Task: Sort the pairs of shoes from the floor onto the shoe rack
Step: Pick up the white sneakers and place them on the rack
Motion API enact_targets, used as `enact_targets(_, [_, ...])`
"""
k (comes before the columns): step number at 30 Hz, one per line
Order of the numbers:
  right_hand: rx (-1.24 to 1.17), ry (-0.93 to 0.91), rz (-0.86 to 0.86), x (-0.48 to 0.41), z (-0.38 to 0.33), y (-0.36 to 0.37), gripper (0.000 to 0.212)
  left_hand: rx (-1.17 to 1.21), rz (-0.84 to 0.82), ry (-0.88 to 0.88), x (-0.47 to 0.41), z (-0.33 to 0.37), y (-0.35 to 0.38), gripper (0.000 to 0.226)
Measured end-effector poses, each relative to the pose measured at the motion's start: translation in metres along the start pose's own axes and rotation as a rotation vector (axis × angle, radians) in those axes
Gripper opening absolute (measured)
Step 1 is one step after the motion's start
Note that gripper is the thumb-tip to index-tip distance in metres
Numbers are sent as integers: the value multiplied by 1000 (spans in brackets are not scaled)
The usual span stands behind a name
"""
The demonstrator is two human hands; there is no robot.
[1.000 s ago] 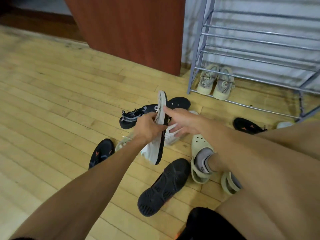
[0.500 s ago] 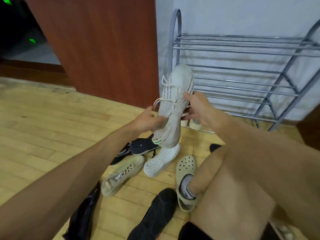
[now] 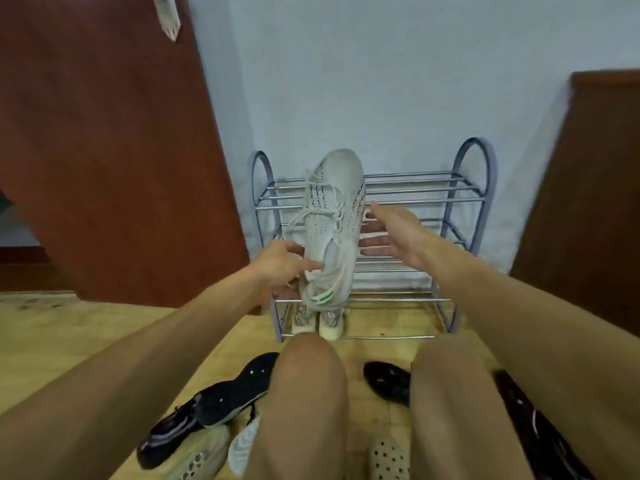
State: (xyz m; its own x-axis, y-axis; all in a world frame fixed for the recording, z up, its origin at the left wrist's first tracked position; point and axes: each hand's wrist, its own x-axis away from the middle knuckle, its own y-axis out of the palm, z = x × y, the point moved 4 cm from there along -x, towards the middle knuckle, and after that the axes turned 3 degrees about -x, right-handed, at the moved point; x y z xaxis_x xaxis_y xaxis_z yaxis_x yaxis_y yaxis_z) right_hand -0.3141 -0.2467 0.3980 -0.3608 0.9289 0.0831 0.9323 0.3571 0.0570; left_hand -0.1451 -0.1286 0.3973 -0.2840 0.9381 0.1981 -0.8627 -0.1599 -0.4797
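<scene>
Left fingers [image 3: 308,263]: I have them pinched on the heel collar of the white knit sneaker [image 3: 332,223], thumb on the near side; this pinch carries the whole shoe.
Left hand [image 3: 280,268]: low and to the left of the shoe, so the toe is free to lead toward the rack.
Right fingers [image 3: 372,242]: spread and released, flat just beside the shoe's right flank; I cannot tell whether they touch it. I judge they only steady and steer.
Right hand [image 3: 398,233]: open palm facing left, in front of the middle rails.
White knit sneaker: in the air, toe up and far, heel down and near, laces loose on its left side, in front of the shoe rack [image 3: 464,202], on no shelf yet.
Shoe rack: metal rails against the far wall; the upper shelves look bare.
Beige pair [image 3: 315,322]: side by side at the left end of the lowest shelf, mostly hidden by the held shoe.
Floor [image 3: 86,327]: a black shoe sole-up [image 3: 228,393] near left, a dark shoe [image 3: 388,379] between my knees, and other shoes at the near edge, unsorted.
Change from half a second ago: my right fingers were wrapped on the shoe's side and have let go; the rack now sits square and centred, and the shoe is raised toward its top shelf.
</scene>
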Motion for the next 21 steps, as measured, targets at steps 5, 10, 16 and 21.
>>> enact_targets(5, [294,110,100,10,44,-120,17,15,-52,-3,-25,37,70,37])
enact_targets(10, [444,294,219,63,107,-229,16,-12,-228,-66,-40,46,170,21])
enact_targets(16, [419,527,319,115,188,-305,35,-78,-460,-219,-43,9,293,15])
enact_targets(21, [356,664,321,138,247,-319,35,-146,-567,-357,-38,-41,357,35])
